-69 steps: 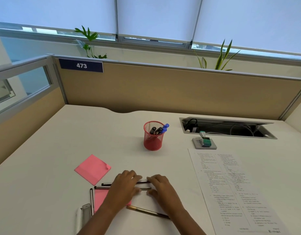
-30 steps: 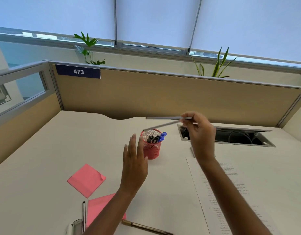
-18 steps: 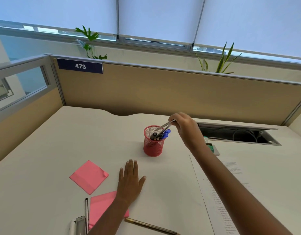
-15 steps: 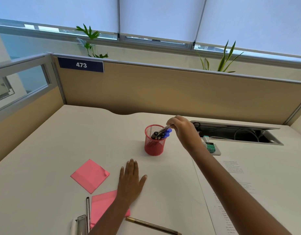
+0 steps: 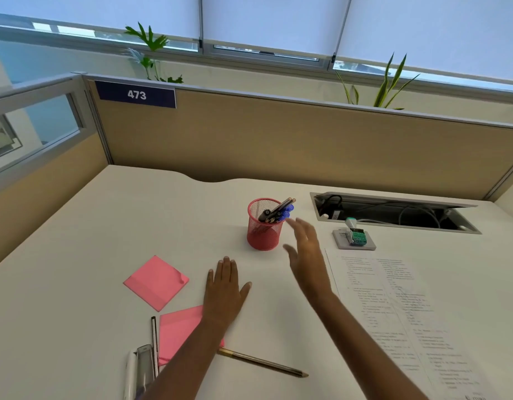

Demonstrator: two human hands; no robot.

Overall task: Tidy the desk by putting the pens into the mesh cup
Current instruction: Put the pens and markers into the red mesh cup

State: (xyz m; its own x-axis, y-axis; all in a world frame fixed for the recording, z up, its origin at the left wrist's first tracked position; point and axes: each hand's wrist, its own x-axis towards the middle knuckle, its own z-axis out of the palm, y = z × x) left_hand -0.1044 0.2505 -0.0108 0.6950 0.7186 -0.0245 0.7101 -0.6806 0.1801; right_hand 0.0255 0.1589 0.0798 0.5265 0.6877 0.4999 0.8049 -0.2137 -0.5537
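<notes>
While I watch through the head camera, the white desk (image 5: 76, 284) fills most of the view, with a tan partition (image 5: 278, 145) along its far edge. A printed sheet (image 5: 394, 313) lies at four o'clock from the desk's middle, and an open cable well (image 5: 394, 212) is sunk at two o'clock. Two pink sticky pads lie at eight o'clock: the far pad (image 5: 156, 281) on its own, the near pad (image 5: 177, 333) partly under my operator's left forearm.

The left hand (image 5: 225, 293) rests flat on the desk, palm down, fingers straight. The right hand (image 5: 307, 252) hovers with fingers spread and holds nothing, just beside the red mesh cup (image 5: 264, 235) at its four o'clock.

The cup stands upright, its pens (image 5: 278, 210) leaning toward two o'clock. At six o'clock from the cup a brown pen (image 5: 264, 363) lies loose. A thin dark pen (image 5: 154, 342) lies along the near pad's left edge, with a white pen (image 5: 130, 376) just beside it.
</notes>
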